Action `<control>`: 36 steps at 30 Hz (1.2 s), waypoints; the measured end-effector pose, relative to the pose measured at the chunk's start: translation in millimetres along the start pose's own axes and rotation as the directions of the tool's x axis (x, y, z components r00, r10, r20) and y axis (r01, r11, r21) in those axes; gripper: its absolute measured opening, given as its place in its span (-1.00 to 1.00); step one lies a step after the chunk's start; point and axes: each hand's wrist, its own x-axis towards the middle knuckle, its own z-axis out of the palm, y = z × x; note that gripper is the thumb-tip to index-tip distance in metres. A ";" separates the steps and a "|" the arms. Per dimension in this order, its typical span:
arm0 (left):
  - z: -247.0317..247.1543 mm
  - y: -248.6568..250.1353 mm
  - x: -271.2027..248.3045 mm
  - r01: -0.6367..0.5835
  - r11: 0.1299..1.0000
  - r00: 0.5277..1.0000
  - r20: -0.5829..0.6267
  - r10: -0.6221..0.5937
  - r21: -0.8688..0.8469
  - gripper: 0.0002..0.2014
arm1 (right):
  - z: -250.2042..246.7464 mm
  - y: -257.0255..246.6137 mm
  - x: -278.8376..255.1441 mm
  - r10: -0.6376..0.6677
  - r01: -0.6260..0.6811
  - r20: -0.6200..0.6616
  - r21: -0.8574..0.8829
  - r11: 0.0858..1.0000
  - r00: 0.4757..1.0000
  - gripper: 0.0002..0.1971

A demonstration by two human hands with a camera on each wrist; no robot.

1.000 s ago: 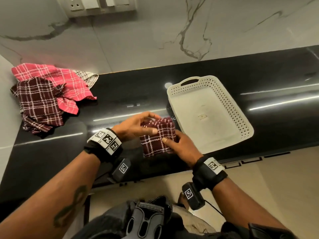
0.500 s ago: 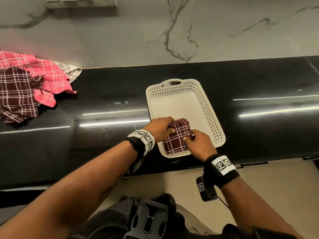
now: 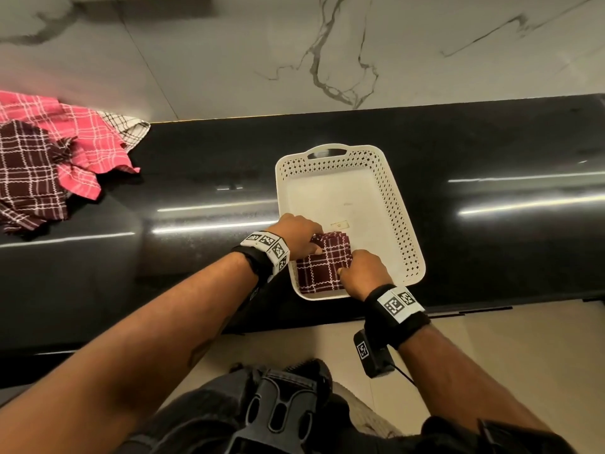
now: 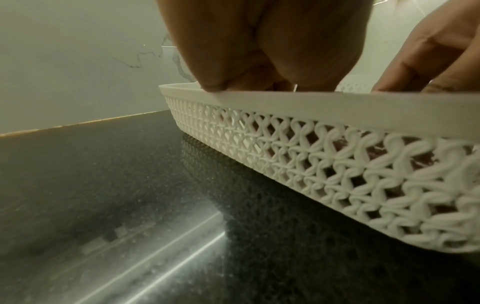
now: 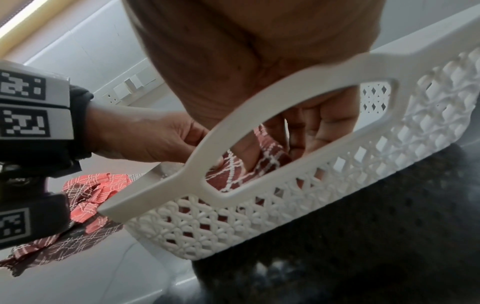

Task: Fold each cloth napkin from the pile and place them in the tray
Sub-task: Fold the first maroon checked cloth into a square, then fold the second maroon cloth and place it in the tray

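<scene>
Black glossy desk (image 3: pixel 203 178) under a marble wall, with one white lattice tray (image 3: pixel 397 204) holding one folded maroon plaid napkin (image 3: pixel 322 268) at its near end. Left hand (image 3: pixel 296 235) and right hand (image 3: pixel 365 273) both pinch its edges. Letting go unevenly could spring the fold open, I'd guess; three napkins wait in the pile (image 3: pixel 55 162).

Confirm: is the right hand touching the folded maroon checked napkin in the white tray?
Touching. The head view shows the right hand with fingers pressed on the folded maroon checked napkin lying inside the white perforated plastic tray.
</scene>
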 end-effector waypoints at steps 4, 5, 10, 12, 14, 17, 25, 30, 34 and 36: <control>-5.2 -4.6 0.2 -0.038 0.998 0.999 0.018 0.037 0.055 -0.54 | 9.3 -6.3 -5.5 -0.022 0.022 0.000 -0.019 1.000 1.000 -0.79; -5.9 -5.5 0.1 -0.053 0.996 0.998 0.020 0.051 0.068 -0.54 | 11.6 -7.3 -6.7 -0.022 0.022 0.000 -0.020 1.000 1.000 -0.77; -4.7 -10.9 -3.5 -0.080 0.997 0.997 -0.007 0.080 0.007 -0.46 | 12.7 -9.6 -9.3 0.052 -0.053 0.031 0.014 0.999 0.998 -0.77; -9.0 -17.9 -9.7 -0.093 0.991 0.990 -0.117 0.082 -0.098 -0.49 | 9.5 -14.3 -10.0 0.088 -0.088 0.006 -0.015 0.996 0.996 -0.66; -18.9 -33.8 -20.7 -0.109 0.974 0.960 -0.275 0.051 -0.200 -0.58 | 5.7 -25.0 -10.9 0.075 -0.081 -0.072 -0.082 0.993 0.995 -0.51; -27.9 -76.4 -44.9 -0.103 0.945 0.898 -0.437 -0.045 -0.309 -0.69 | 5.5 -57.7 -16.9 -0.106 0.076 -0.197 -0.150 0.986 0.975 -0.43; 7.7 -266.4 -135.1 0.191 0.850 0.866 -0.322 -0.381 -0.491 -0.77 | 105.0 -213.0 -18.2 -0.562 0.513 -0.130 -0.283 0.810 0.817 -0.41; 16.5 -404.9 -209.1 0.402 0.808 0.709 -0.412 -0.572 -0.430 -0.77 | 199.8 -318.6 -6.0 -0.594 0.602 0.129 -0.298 0.741 0.794 -0.34; 10.9 -477.0 -237.9 0.503 0.786 0.572 -0.544 -0.614 -0.358 -0.72 | 246.0 -357.1 3.1 -0.539 0.594 0.252 -0.394 0.701 0.803 -0.30; 7.5 -497.5 -239.9 0.554 0.776 0.568 -0.546 -0.616 -0.300 -0.59 | 256.5 -359.0 2.6 -0.520 0.566 0.228 -0.407 0.717 0.823 -0.29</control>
